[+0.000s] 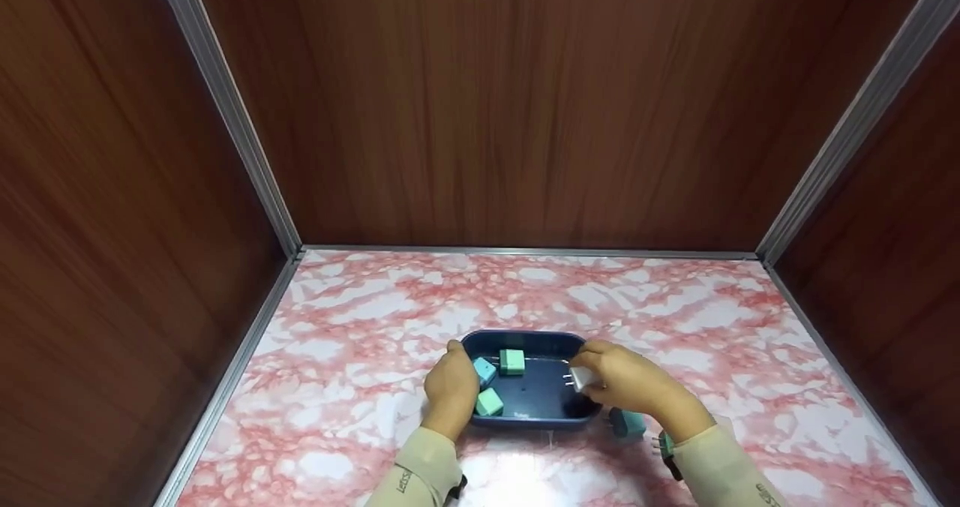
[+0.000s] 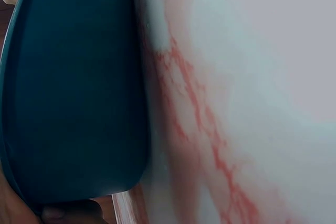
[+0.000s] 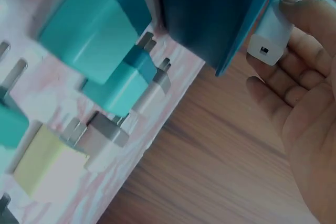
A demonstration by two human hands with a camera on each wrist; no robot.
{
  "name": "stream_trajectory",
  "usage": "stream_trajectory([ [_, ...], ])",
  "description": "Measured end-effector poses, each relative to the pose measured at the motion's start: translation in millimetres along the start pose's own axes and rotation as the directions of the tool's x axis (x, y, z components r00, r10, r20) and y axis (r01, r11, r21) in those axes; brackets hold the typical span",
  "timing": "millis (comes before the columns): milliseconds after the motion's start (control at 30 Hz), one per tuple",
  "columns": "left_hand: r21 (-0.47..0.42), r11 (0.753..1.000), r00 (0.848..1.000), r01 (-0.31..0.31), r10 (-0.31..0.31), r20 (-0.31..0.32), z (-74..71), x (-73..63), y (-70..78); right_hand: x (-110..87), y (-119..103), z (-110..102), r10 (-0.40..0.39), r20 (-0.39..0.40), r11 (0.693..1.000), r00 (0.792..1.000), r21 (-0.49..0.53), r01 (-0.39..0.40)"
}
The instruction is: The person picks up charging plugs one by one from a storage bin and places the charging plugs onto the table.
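Note:
A dark blue tray [image 1: 541,396] sits on the table in the head view. My left hand [image 1: 452,391] grips its left end, fingers at the rim; the left wrist view shows the tray's outer wall [image 2: 73,87]. Inside the tray, toward the left, lie a blue charger plug [image 1: 484,372] and two light green ones, one farther back [image 1: 513,361] and one nearer [image 1: 489,402]. Over the tray's right end, my right hand [image 1: 634,378] pinches a white charger plug [image 1: 582,378], prongs pointing left. The right wrist view shows a port in its end, with thumb and fingers around it.
Right of the tray lie a teal charger plug [image 1: 628,423] and a green one [image 1: 666,445], partly hidden by the right arm. Several more, including a yellow-sided plug [image 3: 50,163], show in the right wrist view. Brown panels [image 1: 525,117] enclose the red-and-white table [image 1: 337,387].

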State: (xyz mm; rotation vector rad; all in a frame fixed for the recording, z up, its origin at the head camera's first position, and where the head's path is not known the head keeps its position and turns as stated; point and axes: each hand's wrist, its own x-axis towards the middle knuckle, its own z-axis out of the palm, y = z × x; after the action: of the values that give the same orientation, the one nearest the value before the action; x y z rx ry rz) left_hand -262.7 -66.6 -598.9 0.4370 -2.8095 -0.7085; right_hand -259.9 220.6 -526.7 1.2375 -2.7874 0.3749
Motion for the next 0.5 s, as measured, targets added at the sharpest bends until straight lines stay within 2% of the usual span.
stream_trajectory([
  [500, 0.01, 1.0, 1.0, 0.022, -0.022, 0.01, 2.5, 2.3, 0.9, -15.5, 16, -16, 0.032, -0.037, 0.999, 0.999, -0.001, -0.032],
])
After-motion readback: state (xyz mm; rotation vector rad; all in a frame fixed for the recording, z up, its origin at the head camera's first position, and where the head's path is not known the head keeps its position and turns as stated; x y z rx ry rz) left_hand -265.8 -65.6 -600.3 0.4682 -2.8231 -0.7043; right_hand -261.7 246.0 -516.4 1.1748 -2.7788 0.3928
